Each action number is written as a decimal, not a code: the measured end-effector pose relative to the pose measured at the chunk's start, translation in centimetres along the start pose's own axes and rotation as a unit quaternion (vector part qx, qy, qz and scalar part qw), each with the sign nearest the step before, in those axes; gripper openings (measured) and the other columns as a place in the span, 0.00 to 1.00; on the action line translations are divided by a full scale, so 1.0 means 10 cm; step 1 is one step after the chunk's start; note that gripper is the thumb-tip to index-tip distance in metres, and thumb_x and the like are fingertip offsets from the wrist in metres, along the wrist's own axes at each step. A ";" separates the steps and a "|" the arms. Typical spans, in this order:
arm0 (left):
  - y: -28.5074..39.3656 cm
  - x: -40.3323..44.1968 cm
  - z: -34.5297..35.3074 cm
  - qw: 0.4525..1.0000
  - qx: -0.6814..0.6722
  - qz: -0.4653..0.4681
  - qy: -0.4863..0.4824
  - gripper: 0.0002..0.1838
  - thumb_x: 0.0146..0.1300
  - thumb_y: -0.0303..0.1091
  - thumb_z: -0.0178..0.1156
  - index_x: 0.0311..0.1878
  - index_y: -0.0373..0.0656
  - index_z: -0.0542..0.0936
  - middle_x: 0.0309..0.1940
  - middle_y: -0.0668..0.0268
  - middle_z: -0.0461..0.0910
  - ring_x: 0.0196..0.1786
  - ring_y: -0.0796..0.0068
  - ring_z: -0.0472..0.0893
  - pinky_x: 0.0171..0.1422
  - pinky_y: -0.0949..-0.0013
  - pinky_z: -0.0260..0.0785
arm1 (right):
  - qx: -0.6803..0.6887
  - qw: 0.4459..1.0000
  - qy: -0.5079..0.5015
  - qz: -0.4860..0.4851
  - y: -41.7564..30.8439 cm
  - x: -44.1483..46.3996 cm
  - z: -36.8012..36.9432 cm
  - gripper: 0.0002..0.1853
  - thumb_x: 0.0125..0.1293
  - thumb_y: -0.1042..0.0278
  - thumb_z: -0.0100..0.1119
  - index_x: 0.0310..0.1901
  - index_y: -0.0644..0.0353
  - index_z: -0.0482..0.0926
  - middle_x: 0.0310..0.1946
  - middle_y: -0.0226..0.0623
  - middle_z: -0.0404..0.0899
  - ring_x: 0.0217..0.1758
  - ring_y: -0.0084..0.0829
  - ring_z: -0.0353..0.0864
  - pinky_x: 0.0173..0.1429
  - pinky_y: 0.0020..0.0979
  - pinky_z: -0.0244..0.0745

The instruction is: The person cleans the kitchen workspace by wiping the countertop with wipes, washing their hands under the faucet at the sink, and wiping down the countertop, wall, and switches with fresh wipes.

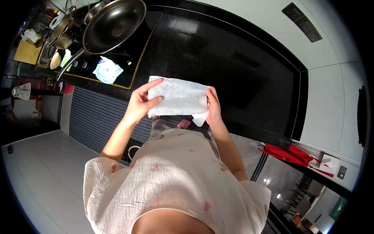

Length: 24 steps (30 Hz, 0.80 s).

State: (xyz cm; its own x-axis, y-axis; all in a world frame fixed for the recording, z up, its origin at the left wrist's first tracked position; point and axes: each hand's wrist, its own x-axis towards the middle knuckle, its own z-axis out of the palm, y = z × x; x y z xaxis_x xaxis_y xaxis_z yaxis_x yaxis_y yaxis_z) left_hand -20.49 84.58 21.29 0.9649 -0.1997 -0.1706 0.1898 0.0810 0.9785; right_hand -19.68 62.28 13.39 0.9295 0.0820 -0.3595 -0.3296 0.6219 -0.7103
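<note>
Step in hand, judging by the pose: holding the sheet (pixel 179 97) spread btwn both hands. It's white, w/ a dimpled texture, approx flat, and sits in front of the torso, over the front edge of the worktop (pixel 233 70). Can't tell if it touches the worktop or hangs clear; also can't tell for sure if it's one layer or folded.

L hand (pixel 139 104): grip closed on the L end, thumb on the near face, index finger along the top corner, the rest mostly hidden. R hand (pixel 213 106): grip closed on the R edge, fingertips curled over it nr the upper corner; R thumb not clear. A loose flap (pixel 200 118) hangs below the lower edge, just beside the R hand.

Next move, IMO, calls for light, even tension L to R, b/c the sheet looks thin & limp and would prob sag or crease if one side let go. The flap prob needs gathering in by the R fingers if the edges are to line up. Neither hand is nr the hob gear: pan (pixel 115 27) and packet (pixel 108 70) sit off to the L, well apart from the R hand. Bare worktop ahead & to the R gives room to lay the sheet down, if wanted.
</note>
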 end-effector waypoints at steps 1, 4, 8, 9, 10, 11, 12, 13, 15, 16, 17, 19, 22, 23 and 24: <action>-0.06 0.03 0.01 0.999 -0.034 0.009 0.001 0.27 0.48 0.13 0.55 0.55 0.37 0.68 0.52 0.62 0.69 0.51 0.80 0.69 0.54 0.77 0.62 | -0.003 0.999 0.023 -0.027 0.04 0.02 -0.01 0.07 0.63 0.64 0.44 0.39 0.56 0.67 0.32 0.26 0.70 0.33 0.18 0.70 0.33 0.21 0.65; -0.27 0.19 -0.02 0.999 0.015 -0.052 -0.008 0.27 0.48 0.14 0.55 0.55 0.37 0.67 0.52 0.63 0.70 0.50 0.80 0.70 0.53 0.77 0.63 | -0.128 0.990 0.052 -0.012 0.21 0.15 -0.18 0.10 0.62 0.64 0.47 0.43 0.57 0.66 0.27 0.30 0.72 0.29 0.20 0.71 0.28 0.23 0.64; -0.91 0.65 -0.35 0.948 0.294 0.120 -0.037 0.30 0.43 0.25 0.61 0.55 0.49 0.69 0.44 0.55 0.72 0.35 0.77 0.76 0.37 0.72 0.69 | -0.281 0.956 0.080 0.021 0.18 0.33 -0.34 0.20 0.59 0.63 0.52 0.50 0.61 0.62 0.14 0.34 0.70 0.18 0.22 0.68 0.24 0.23 0.62; -0.85 0.65 -0.40 0.863 0.494 0.108 -0.012 0.33 0.42 0.33 0.63 0.57 0.53 0.66 0.54 0.49 0.64 0.44 0.64 0.76 0.43 0.63 0.71 | -0.329 0.942 0.070 0.001 0.14 0.35 -0.45 0.20 0.58 0.65 0.52 0.51 0.61 0.62 0.17 0.33 0.71 0.20 0.22 0.69 0.25 0.23 0.63; -0.81 0.65 -0.40 0.793 0.609 -0.006 -0.001 0.34 0.42 0.36 0.63 0.57 0.55 0.65 0.56 0.50 0.60 0.46 0.61 0.75 0.43 0.63 0.71 | -0.346 0.937 0.051 0.012 0.04 0.36 -0.59 0.22 0.56 0.66 0.54 0.52 0.60 0.62 0.20 0.34 0.72 0.23 0.22 0.70 0.28 0.23 0.64; -0.68 0.63 -0.34 0.699 0.705 -0.121 0.009 0.34 0.43 0.39 0.63 0.58 0.56 0.64 0.59 0.51 0.57 0.48 0.58 0.74 0.44 0.62 0.71 | -0.363 0.931 0.032 0.023 -0.06 0.34 -0.66 0.23 0.55 0.68 0.55 0.53 0.60 0.62 0.22 0.34 0.73 0.25 0.22 0.70 0.30 0.23 0.65; -0.72 0.65 -0.42 0.691 0.711 -0.131 0.017 0.34 0.44 0.42 0.62 0.57 0.54 0.64 0.60 0.54 0.55 0.49 0.57 0.73 0.44 0.63 0.71 | -0.361 0.932 0.023 0.017 -0.21 0.24 -0.60 0.26 0.53 0.70 0.56 0.54 0.59 0.61 0.25 0.34 0.73 0.28 0.22 0.70 0.33 0.23 0.65; -0.79 0.67 -0.47 0.695 0.713 -0.083 0.043 0.33 0.44 0.42 0.62 0.57 0.52 0.64 0.59 0.54 0.56 0.49 0.57 0.73 0.44 0.63 0.71 | -0.358 0.934 0.012 0.009 -0.36 0.14 -0.51 0.28 0.50 0.72 0.58 0.55 0.59 0.61 0.28 0.34 0.72 0.30 0.23 0.71 0.37 0.24 0.65; -0.88 0.66 -0.52 0.699 0.709 0.011 0.091 0.32 0.45 0.42 0.61 0.56 0.50 0.65 0.58 0.54 0.58 0.48 0.57 0.73 0.45 0.62 0.71 | -0.336 0.941 -0.033 0.011 -0.59 -0.05 -0.35 0.36 0.44 0.79 0.58 0.58 0.55 0.58 0.36 0.32 0.69 0.35 0.24 0.71 0.41 0.24 0.66; -0.90 0.64 -0.48 0.751 0.652 0.063 0.082 0.29 0.47 0.42 0.61 0.54 0.46 0.67 0.55 0.53 0.61 0.48 0.55 0.73 0.47 0.62 0.69 | -0.285 0.956 -0.064 0.015 -0.63 -0.10 -0.28 0.37 0.43 0.81 0.57 0.59 0.54 0.57 0.38 0.33 0.68 0.36 0.23 0.70 0.41 0.24 0.65; -0.93 0.64 -0.40 0.819 0.565 0.097 0.029 0.29 0.48 0.45 0.60 0.53 0.44 0.68 0.51 0.53 0.66 0.47 0.57 0.73 0.49 0.64 0.68 | -0.234 0.968 -0.095 0.019 -0.65 -0.14 -0.21 0.38 0.42 0.83 0.55 0.59 0.53 0.56 0.40 0.33 0.67 0.37 0.23 0.70 0.42 0.23 0.65; -0.82 0.56 -0.02 0.966 0.173 -0.118 -0.150 0.32 0.50 0.47 0.61 0.56 0.40 0.66 0.54 0.58 0.66 0.50 0.66 0.72 0.52 0.66 0.66 | -0.133 0.982 -0.136 0.001 -0.66 -0.21 0.00 0.41 0.41 0.87 0.52 0.60 0.52 0.54 0.41 0.34 0.66 0.39 0.24 0.69 0.42 0.24 0.65; -0.55 0.33 0.54 0.968 -0.097 0.023 -0.229 0.24 0.53 0.33 0.60 0.54 0.39 0.67 0.49 0.63 0.69 0.53 0.76 0.67 0.51 0.71 0.64 | -0.095 0.987 -0.119 -0.044 -0.63 -0.29 0.20 0.36 0.46 0.87 0.49 0.59 0.54 0.54 0.42 0.35 0.65 0.40 0.23 0.69 0.43 0.24 0.65; -0.50 0.29 0.62 0.960 -0.171 0.026 -0.222 0.20 0.55 0.31 0.58 0.51 0.38 0.69 0.46 0.64 0.71 0.50 0.77 0.69 0.49 0.73 0.65 | -0.090 0.988 -0.108 -0.057 -0.62 -0.30 0.24 0.34 0.47 0.87 0.49 0.58 0.55 0.55 0.42 0.35 0.65 0.40 0.23 0.69 0.43 0.24 0.65; -0.49 0.28 0.59 0.972 -0.149 0.006 -0.183 0.15 0.56 0.29 0.56 0.47 0.37 0.71 0.42 0.65 0.73 0.46 0.80 0.71 0.47 0.75 0.65 | -0.104 0.985 -0.105 -0.090 -0.60 -0.30 0.26 0.27 0.50 0.84 0.49 0.54 0.58 0.60 0.42 0.34 0.66 0.40 0.22 0.69 0.43 0.24 0.65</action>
State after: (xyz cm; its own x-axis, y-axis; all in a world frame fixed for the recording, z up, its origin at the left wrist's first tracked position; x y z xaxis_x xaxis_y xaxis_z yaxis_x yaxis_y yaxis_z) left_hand -19.72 77.89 16.74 0.8487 -0.5261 -0.0547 0.2762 0.3527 0.8941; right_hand -20.07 60.33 20.36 0.9824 0.1585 -0.0988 -0.1630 0.4693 -0.8679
